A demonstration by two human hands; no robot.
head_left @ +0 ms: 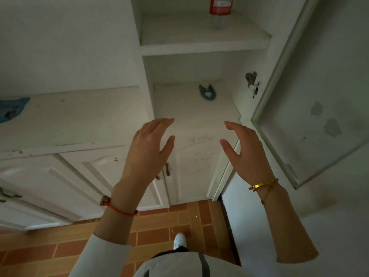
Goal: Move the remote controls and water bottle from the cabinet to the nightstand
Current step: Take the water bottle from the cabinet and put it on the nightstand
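A clear water bottle [220, 7] with a red label stands on the upper shelf [203, 40] of the open white cabinet, at the top of the head view; its upper part is cut off by the frame. No remote controls show. My left hand [147, 150] and my right hand [245, 150] are raised side by side in front of the lower shelf [191, 112], palms facing each other, fingers apart, holding nothing. Both hands are well below the bottle.
The cabinet door [311, 108] hangs open on the right. A blue cord loop [207, 92] lies on the lower shelf. A blue cloth [14, 109] sits on the counter at the left. Below are closed doors with handles and a brick-tile floor [159, 222].
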